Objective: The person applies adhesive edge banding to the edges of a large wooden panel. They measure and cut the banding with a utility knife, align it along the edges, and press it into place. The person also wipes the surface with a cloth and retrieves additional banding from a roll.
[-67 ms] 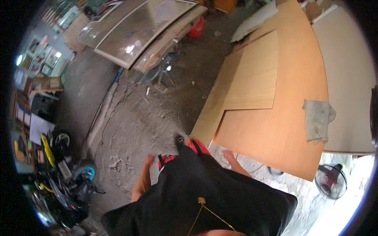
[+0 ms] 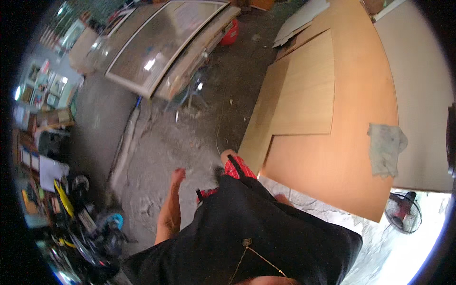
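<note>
On the concrete floor (image 2: 147, 156), room to move runs between the orange-brown wood panel (image 2: 342, 175) along our right and the framed glass pane (image 2: 166, 42). We seem to be walking; stepping on calls for clearing the panel's near edge. Our left hand's (image 2: 178, 175) fingers look loosely curled, visibly empty; our right hand (image 2: 283, 199) barely shows, its hold untellable.

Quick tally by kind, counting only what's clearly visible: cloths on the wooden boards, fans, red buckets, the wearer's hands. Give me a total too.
Grey cloth: 1
Fan: 1
Red bucket: 1
Clearly visible hand, the left hand: 1
Total: 4
</note>
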{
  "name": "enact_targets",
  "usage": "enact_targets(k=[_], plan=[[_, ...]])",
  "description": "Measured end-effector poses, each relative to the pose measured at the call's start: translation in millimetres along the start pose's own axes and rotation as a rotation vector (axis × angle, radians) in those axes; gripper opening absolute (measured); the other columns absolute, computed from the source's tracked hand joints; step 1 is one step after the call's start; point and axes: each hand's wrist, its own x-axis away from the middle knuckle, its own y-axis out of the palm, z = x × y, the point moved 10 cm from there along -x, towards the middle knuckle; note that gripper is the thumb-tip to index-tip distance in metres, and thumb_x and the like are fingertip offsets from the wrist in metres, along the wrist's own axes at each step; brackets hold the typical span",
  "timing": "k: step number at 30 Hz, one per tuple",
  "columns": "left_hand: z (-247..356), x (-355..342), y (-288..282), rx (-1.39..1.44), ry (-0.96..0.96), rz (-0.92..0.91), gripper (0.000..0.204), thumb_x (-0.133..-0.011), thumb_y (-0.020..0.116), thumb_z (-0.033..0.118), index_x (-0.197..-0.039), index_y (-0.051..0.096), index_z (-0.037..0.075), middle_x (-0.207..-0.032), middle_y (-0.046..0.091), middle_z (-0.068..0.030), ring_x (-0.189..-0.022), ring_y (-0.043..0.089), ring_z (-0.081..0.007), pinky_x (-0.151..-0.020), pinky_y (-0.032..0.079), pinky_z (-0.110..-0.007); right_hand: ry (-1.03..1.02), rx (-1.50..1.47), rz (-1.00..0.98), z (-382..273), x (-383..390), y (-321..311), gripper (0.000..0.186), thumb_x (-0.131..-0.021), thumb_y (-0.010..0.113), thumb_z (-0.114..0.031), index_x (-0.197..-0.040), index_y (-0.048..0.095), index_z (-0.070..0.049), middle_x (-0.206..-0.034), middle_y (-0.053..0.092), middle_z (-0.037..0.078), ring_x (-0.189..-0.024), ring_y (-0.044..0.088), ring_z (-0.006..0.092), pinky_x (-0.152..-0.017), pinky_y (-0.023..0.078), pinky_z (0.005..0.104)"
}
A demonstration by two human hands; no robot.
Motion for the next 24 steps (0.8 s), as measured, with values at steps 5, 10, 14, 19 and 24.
enact_targets(k=[5,10,14,19,24], plan=[[315.6,-150.4,157.5,-0.156,0.272,-0.201,0.029,-0.089,0.065,0.031,-0.097,0.066,0.003,-0.084,0.063,-0.0004,-0.071,0.058,-0.0129,-0.062,0.047,-0.03,0.94,-1.233,-0.176,40.9,18.0,-1.9,0.022,-0.088,0.057,-0.024,-0.089,0.068,-0.005,-0.081,0.066,0.007,-0.071,0.06,0.0191,-0.064,0.048,0.035],[376.2,-275.1,318.8,-0.914,0.679,-0.411,0.023,-0.091,0.056,0.028,-0.088,0.065,0.007,-0.078,0.065,-0.0088,-0.071,0.062,-0.0233,-0.06,0.05,-0.037,0.986,-1.36,-0.109,153.7,-120.0,-128.5,0.026,-0.086,0.062,-0.029,-0.092,0.067,-0.005,-0.082,0.065,0.005,-0.071,0.057,0.0177,-0.063,0.046,0.0334],[334.1,-350.7,425.8,-0.914,0.15,-0.601,0.045,-0.081,0.065,0.046,-0.107,0.07,0.009,-0.101,0.069,-0.0144,-0.097,0.066,-0.0307,-0.086,0.05,-0.04,0.874,-1.364,0.401,347.9,-275.2,-375.1,0.031,-0.084,0.066,-0.034,-0.094,0.066,-0.004,-0.083,0.063,0.003,-0.071,0.055,0.0165,-0.063,0.045,0.0321],[503.4,-405.1,572.8,-0.66,0.339,-0.521,0.041,-0.083,0.066,0.043,-0.107,0.069,0.01,-0.099,0.07,-0.0133,-0.096,0.067,-0.0257,-0.084,0.051,-0.038,0.509,-1.355,1.003,506.3,-336.4,-786.9,0.046,-0.087,0.066,-0.036,-0.12,0.06,-0.004,-0.106,0.067,0.009,-0.094,0.062,0.0172,-0.079,0.048,0.0289],[663.3,-505.7,708.1,-0.724,0.278,-0.679,0.041,-0.084,0.067,0.04,-0.106,0.069,0.006,-0.1,0.07,-0.0124,-0.094,0.068,-0.0218,-0.082,0.052,-0.034,0.455,-1.258,1.186,671.0,-382.8,-906.4,0.041,-0.088,0.067,-0.031,-0.117,0.061,-0.002,-0.104,0.068,0.009,-0.094,0.064,0.017,-0.082,0.05,0.0295]])
